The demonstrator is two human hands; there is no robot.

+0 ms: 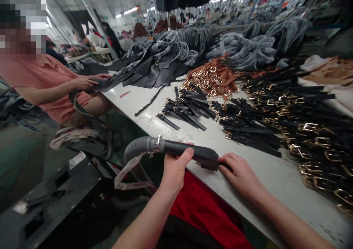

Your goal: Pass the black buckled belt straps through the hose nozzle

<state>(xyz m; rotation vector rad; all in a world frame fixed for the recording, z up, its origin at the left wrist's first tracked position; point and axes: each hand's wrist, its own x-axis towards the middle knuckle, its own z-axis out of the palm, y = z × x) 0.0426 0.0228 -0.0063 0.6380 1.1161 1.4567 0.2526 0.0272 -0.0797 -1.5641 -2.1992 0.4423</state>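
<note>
My left hand (176, 168) is wrapped round the black handpiece (193, 151) of a blower hose, thumb on top. From its left end a grey ribbed hose (138, 146) curves down, fixed by a metal clamp (158, 144). At the handpiece's mouth, over the table edge, my right hand (238, 172) pinches a small black strap (226, 165); most of it is hidden by the fingers and the nozzle. Beyond both hands lie short black buckle straps (187, 111) in a loose pile, with one strap (168, 121) apart from them.
Black straps with gold buckles (309, 127) heap along the right of the white table (204, 194). Brown buckle straps (213, 78) and black leather panels (156, 69) lie farther back. A seated co-worker (52, 83) handles dark material at left. A black machine box (60, 197) stands lower left.
</note>
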